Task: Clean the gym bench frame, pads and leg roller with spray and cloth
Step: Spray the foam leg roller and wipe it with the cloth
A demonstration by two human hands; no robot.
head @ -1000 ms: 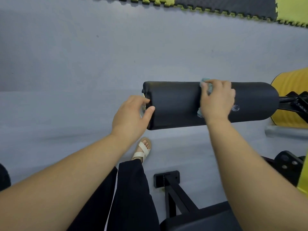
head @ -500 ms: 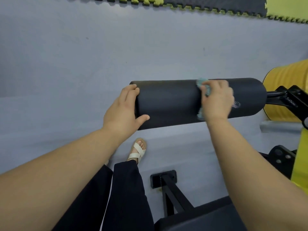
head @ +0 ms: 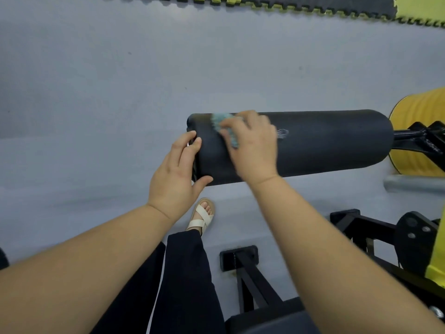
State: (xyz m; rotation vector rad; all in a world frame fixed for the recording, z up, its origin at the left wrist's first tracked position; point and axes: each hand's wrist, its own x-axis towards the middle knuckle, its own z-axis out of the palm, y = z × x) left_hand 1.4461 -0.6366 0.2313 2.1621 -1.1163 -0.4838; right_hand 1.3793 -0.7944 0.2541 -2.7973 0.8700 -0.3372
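Two bare forearms are reaching in from the bottom edge. Between them, one black trouser leg [head: 183, 273] is hanging down to one cream sandal [head: 201, 216] on the grey floor [head: 96, 104]. Just right of that leg, one black frame foot [head: 239, 257] is sitting flat on the floor, its bar running back to the dark bench pad [head: 269, 320] at the lower edge. Further right, one black bracket [head: 411, 235] is showing its bolt heads.

Up ahead, the left hand [head: 178, 169] is clamping the left end of the single black leg roller [head: 325, 145], with the fingers laid over the end face and the thumb hooked underneath. The right hand [head: 252, 145], slightly blurred, is pressing one teal cloth [head: 222, 121] onto the roller's top near that same end, fingers curled over it. The roller is lying level, its right end meeting one black arm [head: 409, 136]. Behind that, one yellow ribbed roller [head: 421, 112] is peeking in. Farthest off, one strip of black and yellow-green interlocking mats [head: 313, 3] is running along the top.
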